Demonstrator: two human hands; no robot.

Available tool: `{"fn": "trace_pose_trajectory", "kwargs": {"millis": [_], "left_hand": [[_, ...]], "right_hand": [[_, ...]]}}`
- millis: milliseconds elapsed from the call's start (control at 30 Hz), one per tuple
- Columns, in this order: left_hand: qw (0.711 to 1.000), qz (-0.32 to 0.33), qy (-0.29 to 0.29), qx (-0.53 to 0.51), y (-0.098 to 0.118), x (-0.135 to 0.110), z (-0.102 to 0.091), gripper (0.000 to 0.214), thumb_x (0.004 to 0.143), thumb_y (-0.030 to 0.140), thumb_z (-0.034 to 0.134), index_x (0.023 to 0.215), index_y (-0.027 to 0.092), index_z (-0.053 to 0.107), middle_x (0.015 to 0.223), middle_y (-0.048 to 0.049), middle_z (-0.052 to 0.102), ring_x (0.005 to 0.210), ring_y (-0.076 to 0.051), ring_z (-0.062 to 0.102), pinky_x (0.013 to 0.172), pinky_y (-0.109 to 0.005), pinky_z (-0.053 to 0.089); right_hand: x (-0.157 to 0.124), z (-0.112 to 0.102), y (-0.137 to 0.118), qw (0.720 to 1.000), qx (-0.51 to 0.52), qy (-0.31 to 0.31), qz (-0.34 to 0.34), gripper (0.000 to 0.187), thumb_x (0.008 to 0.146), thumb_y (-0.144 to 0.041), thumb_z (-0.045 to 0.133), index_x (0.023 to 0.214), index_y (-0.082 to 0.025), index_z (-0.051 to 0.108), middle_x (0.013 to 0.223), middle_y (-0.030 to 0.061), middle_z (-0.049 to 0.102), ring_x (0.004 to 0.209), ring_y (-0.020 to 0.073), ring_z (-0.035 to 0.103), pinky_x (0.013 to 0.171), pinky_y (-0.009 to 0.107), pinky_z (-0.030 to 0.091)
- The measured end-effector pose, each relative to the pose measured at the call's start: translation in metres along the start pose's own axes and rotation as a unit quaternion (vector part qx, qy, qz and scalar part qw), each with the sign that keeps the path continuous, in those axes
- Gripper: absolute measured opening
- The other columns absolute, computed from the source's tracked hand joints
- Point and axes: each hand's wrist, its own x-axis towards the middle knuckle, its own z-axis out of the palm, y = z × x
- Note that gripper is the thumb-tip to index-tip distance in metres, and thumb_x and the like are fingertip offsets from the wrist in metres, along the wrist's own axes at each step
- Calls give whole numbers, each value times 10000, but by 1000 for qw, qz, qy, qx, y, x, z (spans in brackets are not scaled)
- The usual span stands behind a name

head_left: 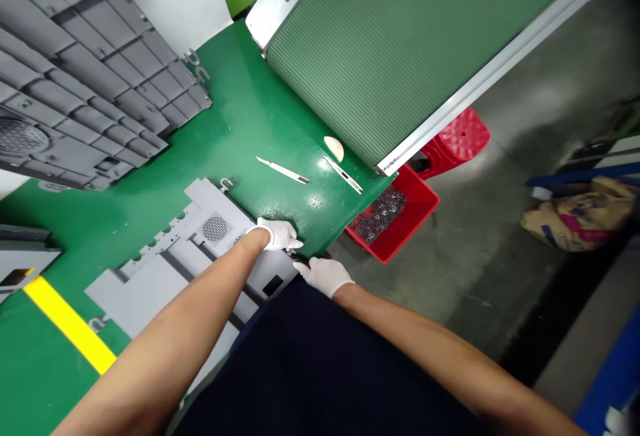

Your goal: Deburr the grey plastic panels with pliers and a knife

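Reaching over a green workbench top (250, 109), the person is working with both white-gloved hands at the near edge of a grey moulded plastic panel (175, 269), which is lying flat on the bench with its round-holed vent grille close to the hands. The left hand (277, 236) is lying across the panel's edge with its fingers together and pointing along the bench, though whether it is closing on anything I cannot tell. The right hand (324, 276) is sitting just beside it at the bench edge, its fingertips (300, 266) curling toward the panel's corner, and its grip is likewise hard to read (the dark shirt front is hiding part of that corner). A steady approach would seem to be keeping the hands close together and the panel bedded flat, so that it is not skating on the glossy surface. Two slim craft knives (283, 170) are lying just ahead of the hands, well within reach, with a white crescent-shaped piece (334, 148) beside them, so a careless sleeve is the thing to watch. Beyond the bench edge, a red plastic tray (423, 206) is holding a heap of small dark metal parts (379, 215).
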Motion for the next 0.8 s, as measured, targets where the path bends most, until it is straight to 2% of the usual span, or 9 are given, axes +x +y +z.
{"fn": "trace_pose_trajectory", "kwargs": {"millis": [100,233,467,533,667,800], "left_hand": [[1000,2,-1,2,-1,0,-1,506,798,684,507,753,216,694,838,-51,730,780,-231,619,965,-660,311],[1000,17,1,1,0,-5,-2,495,802,671,515,784,218,714,878,-70,740,836,-253,634,996,-683,283],[999,36,2,-2,-3,-8,-2,475,799,648,520,806,223,732,897,-84,747,830,-264,638,983,-714,282],[999,38,-1,-5,-4,-7,-2,473,794,641,529,775,214,731,898,-87,747,820,-262,633,981,-678,316],[999,41,-7,-9,-6,-3,-3,490,782,654,536,788,212,747,890,-94,748,796,-241,626,972,-533,393],[999,45,-11,-3,-7,1,-3,489,783,659,536,809,223,758,871,-80,745,759,-230,626,891,-439,440]], "right_hand": [[-3,-7,-2,1000,-14,-11,-17,789,958,-672,116,1057,-118,670,970,196,721,916,316,697,796,417,493],[-8,-14,-6,1000,-12,-8,9,815,942,-697,95,1020,-131,676,940,190,727,913,321,696,797,433,497],[-8,-4,-9,999,5,18,33,680,972,-639,149,979,-197,666,979,121,727,924,260,696,788,354,498],[-5,0,-9,999,4,17,34,690,968,-649,135,968,-205,662,963,114,728,914,255,698,778,348,499],[-1,2,-7,1000,-7,21,21,710,953,-678,118,930,-212,654,904,110,735,876,271,707,760,370,504],[0,1,-7,1000,-18,16,20,724,951,-681,113,944,-202,655,875,124,737,853,282,710,766,392,504]]}}
